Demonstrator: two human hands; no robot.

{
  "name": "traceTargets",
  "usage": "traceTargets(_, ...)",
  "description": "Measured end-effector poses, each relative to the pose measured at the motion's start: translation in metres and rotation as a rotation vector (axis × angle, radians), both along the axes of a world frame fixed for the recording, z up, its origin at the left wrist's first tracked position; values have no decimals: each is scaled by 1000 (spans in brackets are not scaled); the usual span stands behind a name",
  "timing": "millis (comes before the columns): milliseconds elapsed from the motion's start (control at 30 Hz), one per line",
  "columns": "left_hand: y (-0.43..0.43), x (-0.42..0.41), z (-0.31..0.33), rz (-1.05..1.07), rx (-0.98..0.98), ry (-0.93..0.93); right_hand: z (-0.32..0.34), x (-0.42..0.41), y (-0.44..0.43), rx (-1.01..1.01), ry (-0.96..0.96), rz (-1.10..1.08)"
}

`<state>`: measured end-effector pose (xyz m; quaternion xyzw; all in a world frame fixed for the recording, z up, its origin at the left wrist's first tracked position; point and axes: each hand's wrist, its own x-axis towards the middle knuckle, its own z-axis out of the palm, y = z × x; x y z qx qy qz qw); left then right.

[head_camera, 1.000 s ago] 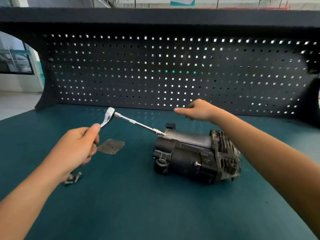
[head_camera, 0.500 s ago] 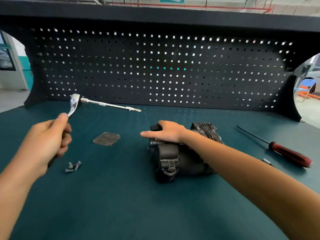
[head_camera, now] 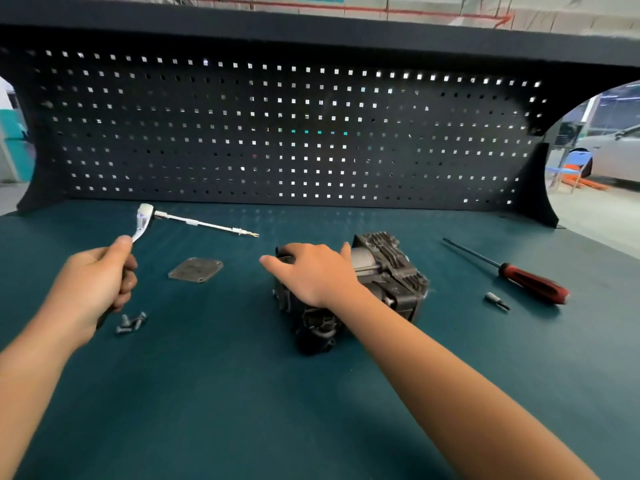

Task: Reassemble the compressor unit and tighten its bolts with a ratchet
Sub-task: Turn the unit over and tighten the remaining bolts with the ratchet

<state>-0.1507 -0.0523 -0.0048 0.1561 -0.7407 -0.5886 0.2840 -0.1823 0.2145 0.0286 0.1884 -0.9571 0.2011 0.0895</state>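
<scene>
"While I was eyeing the dark perforated pegboard (head_camera: 277, 133) behind the teal workbench top (head_camera: 242, 410), what moved?"

"That black finned metal compressor unit (head_camera: 391, 282). It sits mid-bench, and it's been swung round so one end faces the person. The right hand (head_camera: 311, 271) was raised and pointing a second ago. Now it lies on top of the unit, fingers spread fairly straight, pressing rather than gripping."

"And the left hand (head_camera: 93, 282)?"

"Curled tight round the handle of the chrome ratchet with its long extension bar (head_camera: 204, 224). The tip was at the compressor; now it's held off to the left, well apart."

"So no tightening yet?"

"I'd say not. The red-handled screwdriver (head_camera: 533, 282) lies untouched to the right. The flat grey square cover plate (head_camera: 195, 270) is on the bench between the hands, and the loose silver bolts (head_camera: 131, 322) sit near the left wrist. A small metal bit (head_camera: 495, 299) rests just beside the screwdriver. Looks like repositioning before the plate goes on."
</scene>
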Motion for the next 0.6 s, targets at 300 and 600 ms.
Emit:
traceTargets(300,40,20,21,-192,83,174,-59,76,22,23,566,401)
traceTargets(600,101,60,27,-429,7,289,-49,51,13,-194,287,-33)
